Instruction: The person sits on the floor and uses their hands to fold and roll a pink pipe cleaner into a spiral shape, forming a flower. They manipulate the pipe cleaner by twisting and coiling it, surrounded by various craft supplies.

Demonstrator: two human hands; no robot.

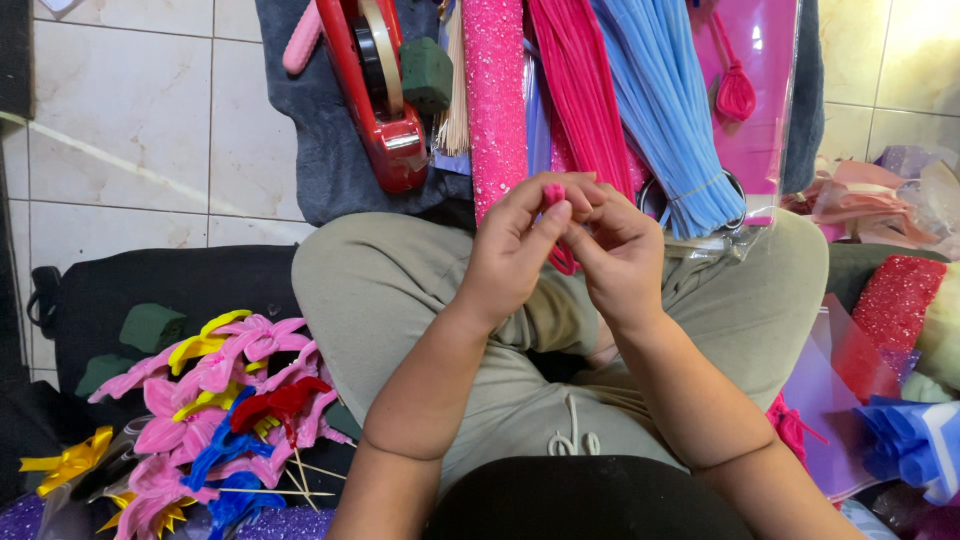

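Both of my hands meet above my lap, pinching one pink pipe cleaner [556,196] between the fingertips. My left hand [517,246] grips its top end with thumb and fingers. My right hand [618,256] holds the lower part, where a pink loop [563,259] shows between the palms. Most of the pipe cleaner is hidden by my fingers. I sit cross-legged in grey-green trousers [380,280].
Bundles of pink pipe cleaners [580,90] and blue pipe cleaners [665,110] lie ahead beside a glittery pink roll [494,100] and a red tape dispenser [375,90]. Finished pink, yellow, red and blue flowers [215,400] on sticks lie at lower left. Red glitter sheet [895,300] at right.
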